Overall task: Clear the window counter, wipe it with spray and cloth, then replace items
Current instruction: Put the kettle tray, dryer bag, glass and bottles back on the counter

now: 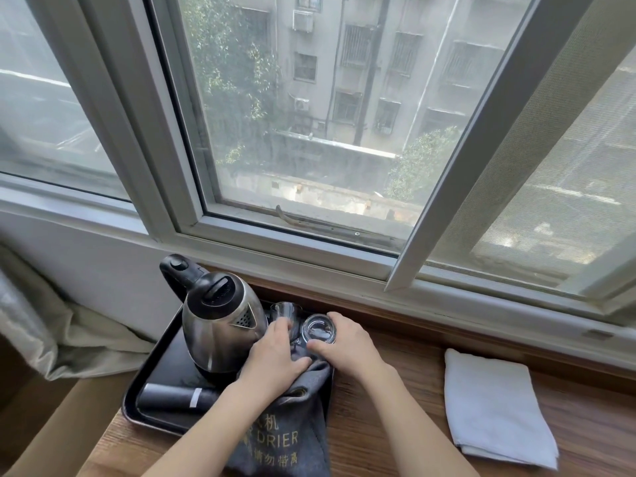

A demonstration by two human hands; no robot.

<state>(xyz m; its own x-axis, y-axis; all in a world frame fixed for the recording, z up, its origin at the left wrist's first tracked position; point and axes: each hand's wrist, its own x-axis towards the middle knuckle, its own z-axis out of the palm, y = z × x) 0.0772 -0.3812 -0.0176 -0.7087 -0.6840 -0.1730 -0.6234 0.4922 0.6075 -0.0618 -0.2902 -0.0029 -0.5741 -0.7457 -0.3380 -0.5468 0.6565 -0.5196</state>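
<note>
The wooden tabletop [395, 407] with visible grain fills the lower part of the frame under the window. At lower left lies a black rectangular tray [151, 370]; it carries a rounded steel kettle [220, 321], a dark rolled cylinder [179, 397], two clear glasses and part of a grey felt bag [292, 432]. A folded white cloth [495, 407] lies at lower right. The left hand [275, 356] presses on the bag with curled fingers. The right hand [344, 342] grips one round glass [318, 328]; the other glass [284, 309] stands just behind.

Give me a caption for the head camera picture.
Both hands, left and right, at two glasses beside a kettle on a black tray.
</note>
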